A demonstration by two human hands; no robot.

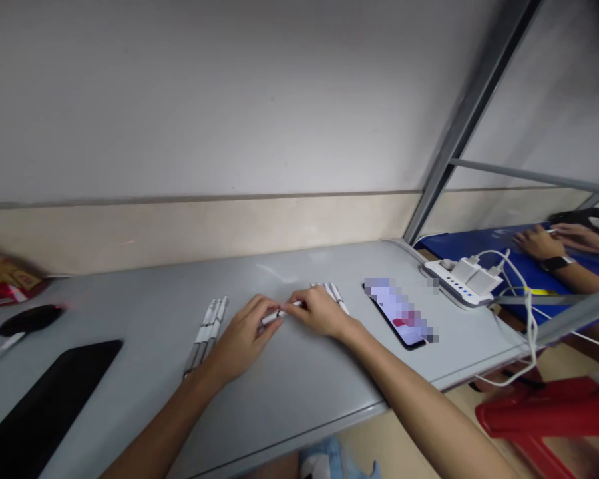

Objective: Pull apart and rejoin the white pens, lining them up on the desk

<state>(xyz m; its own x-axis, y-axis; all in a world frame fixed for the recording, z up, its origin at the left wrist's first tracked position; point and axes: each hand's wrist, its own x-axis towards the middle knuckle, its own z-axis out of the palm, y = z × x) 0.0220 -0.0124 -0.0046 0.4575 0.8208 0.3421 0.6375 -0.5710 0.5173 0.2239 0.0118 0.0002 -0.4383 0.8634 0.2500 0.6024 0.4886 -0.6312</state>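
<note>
Between my two hands a white pen (273, 317) with a dark band lies nearly level, just above the grey table (289, 399). My left hand (247, 332) pinches its left part, and my right hand (319, 311) has its fingers closed on the right end. Beside my left wrist lies a row of several white pens (211, 322) with grey lower parts. Another group of white pens (338, 296) rests behind my right hand, partly hidden by it.
A phone (399, 313) and a white power strip (456, 283) with plugs and cables lie to the right. At the left are a black slab (54, 406), a black round object (28, 320) and a red packet (7, 279). Another person's hands (544, 243) are at a blue table.
</note>
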